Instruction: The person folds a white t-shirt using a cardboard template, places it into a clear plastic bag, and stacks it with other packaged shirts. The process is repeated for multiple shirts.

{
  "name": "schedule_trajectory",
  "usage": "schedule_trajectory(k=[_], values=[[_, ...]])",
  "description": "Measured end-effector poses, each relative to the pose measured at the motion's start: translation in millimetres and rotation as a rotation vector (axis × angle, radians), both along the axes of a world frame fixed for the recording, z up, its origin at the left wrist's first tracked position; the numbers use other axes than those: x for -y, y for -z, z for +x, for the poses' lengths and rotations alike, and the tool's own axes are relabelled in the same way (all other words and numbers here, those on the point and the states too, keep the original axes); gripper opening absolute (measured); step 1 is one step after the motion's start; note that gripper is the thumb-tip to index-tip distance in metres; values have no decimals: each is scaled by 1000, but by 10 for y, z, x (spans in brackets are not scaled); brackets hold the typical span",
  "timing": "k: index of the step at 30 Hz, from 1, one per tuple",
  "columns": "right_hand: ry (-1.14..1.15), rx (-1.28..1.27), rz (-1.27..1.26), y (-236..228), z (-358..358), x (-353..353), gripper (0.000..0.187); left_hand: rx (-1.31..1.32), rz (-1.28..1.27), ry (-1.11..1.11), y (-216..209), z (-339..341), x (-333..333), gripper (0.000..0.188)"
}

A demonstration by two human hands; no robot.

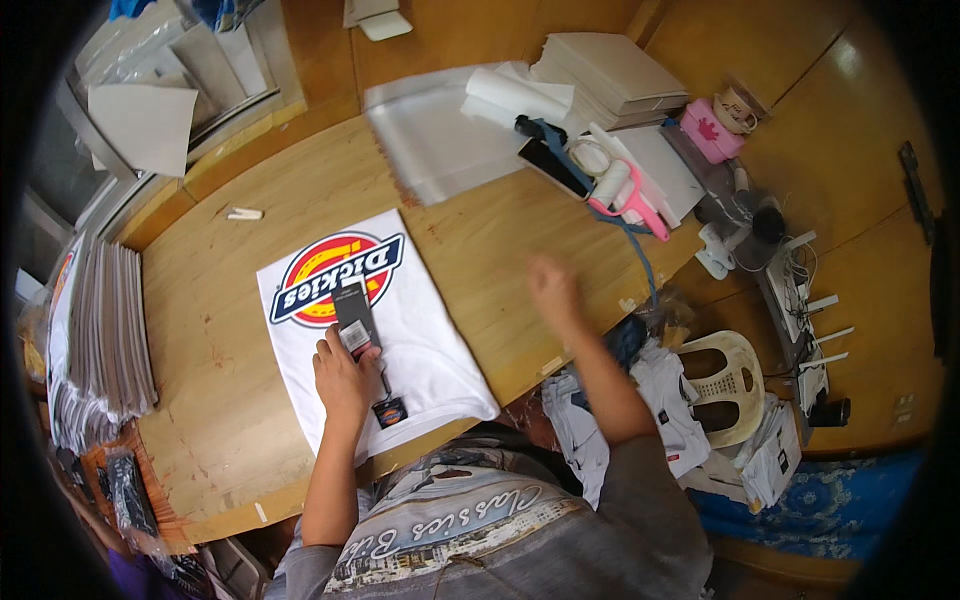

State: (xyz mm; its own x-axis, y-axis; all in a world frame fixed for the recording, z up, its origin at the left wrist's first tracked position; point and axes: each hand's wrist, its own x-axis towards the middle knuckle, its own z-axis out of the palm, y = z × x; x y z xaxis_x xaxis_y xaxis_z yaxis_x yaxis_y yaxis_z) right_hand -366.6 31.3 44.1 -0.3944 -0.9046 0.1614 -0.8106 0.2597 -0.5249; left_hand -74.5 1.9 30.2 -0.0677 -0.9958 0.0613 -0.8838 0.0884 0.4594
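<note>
A folded white T-shirt [430, 330] lies on the wooden table in front of me, its large red, yellow and blue print upside down from my side. My left hand [341, 375] rests over the shirt, fingers closed on a dark hang tag [352, 300] with a white barcode sticker. Just beside that hand, a small black square tag [390, 411] lies on the cloth. Off to the right of the shirt, my right hand [553, 290] is above the bare wood, touching nothing visible. Motion blur smears its fingers.
A tall stack of folded garments [110, 330] stands at the left. Toward the far right are a pink lint roller [645, 205], a clear plastic sheet [430, 120] and a cardboard stack [610, 75]. A plastic chair [745, 390] stands right; a person in purple [145, 580] is lower left.
</note>
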Motion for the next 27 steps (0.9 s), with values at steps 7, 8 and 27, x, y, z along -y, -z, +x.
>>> schedule_trajectory(k=[7,8,27], values=[[362,-309,-437,-358,-2262,860,19,-241,-69,-19,19,-305,57,74],[423,-246,-341,-388,-2423,973,18,-275,-55,-59,22,-309,62,76],[359,200,36,343,-3759,1600,21,-409,342,-175,127,-191,301,27]])
